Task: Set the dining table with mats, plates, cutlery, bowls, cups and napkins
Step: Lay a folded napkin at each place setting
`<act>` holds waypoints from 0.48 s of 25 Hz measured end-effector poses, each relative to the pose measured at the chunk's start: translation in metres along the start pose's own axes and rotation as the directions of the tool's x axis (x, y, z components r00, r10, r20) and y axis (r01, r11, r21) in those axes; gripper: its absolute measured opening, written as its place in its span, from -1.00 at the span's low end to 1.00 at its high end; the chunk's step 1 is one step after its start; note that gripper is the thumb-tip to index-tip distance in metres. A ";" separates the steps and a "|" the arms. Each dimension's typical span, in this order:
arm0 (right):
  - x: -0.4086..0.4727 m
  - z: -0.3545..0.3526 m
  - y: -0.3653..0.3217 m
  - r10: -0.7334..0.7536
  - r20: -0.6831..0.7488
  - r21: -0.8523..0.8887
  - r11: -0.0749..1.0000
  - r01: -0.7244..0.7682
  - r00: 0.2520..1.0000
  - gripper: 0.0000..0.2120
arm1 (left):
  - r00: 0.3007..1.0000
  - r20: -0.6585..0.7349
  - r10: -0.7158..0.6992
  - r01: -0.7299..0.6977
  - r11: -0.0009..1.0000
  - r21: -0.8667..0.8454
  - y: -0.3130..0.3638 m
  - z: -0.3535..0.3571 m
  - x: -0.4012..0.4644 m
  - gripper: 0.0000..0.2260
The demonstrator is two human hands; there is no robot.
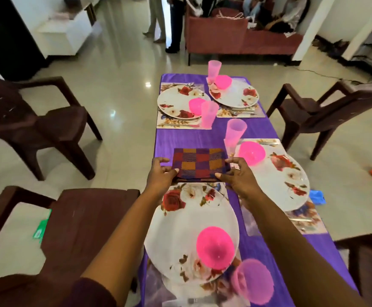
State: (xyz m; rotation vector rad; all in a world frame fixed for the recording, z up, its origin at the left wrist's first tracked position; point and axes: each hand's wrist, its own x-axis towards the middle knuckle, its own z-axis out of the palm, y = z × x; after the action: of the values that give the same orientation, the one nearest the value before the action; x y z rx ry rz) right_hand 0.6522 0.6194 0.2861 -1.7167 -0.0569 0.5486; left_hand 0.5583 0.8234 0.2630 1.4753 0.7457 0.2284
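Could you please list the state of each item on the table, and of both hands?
Checked napkin: folded, held at both ends.
Left hand: grips napkin's left end.
Right hand: grips napkin's right end.
Near plate: flat, bowl on it.
Near bowl: upright, empty.
Four cups: upright.
Tablecloth: spread flat.

Four place settings on the table (180, 138), two per side. Near left plate (180, 229) carries a bowl (215, 248), cup (254, 281) just right of it. Folded napkin (199, 163) lies beyond that plate, left hand (161, 173) and right hand (236, 173) at its ends. Near right plate (291, 180) holds a bowl (251, 152), cup (235, 132) beside. Chairs (327, 111) flank both sides.
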 end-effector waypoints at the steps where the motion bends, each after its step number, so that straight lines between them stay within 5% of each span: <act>1: 0.022 0.004 0.001 0.013 0.012 -0.016 1.000 -0.013 1.000 -0.59 | 0.999 -0.033 0.013 -0.012 1.000 0.019 -0.001 0.003 0.020 -0.76; 12: 0.195 0.042 0.054 0.088 0.060 -0.168 0.983 -0.076 0.994 -0.68 | 0.986 -0.120 -0.113 0.120 0.991 0.056 -0.046 0.040 0.158 -0.71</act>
State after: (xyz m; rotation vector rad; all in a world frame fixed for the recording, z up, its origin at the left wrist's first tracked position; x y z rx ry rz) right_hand 0.7942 0.7107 0.1673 -1.8685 -0.0817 0.6784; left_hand 0.6874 0.8756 0.1674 1.4819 0.9378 0.2045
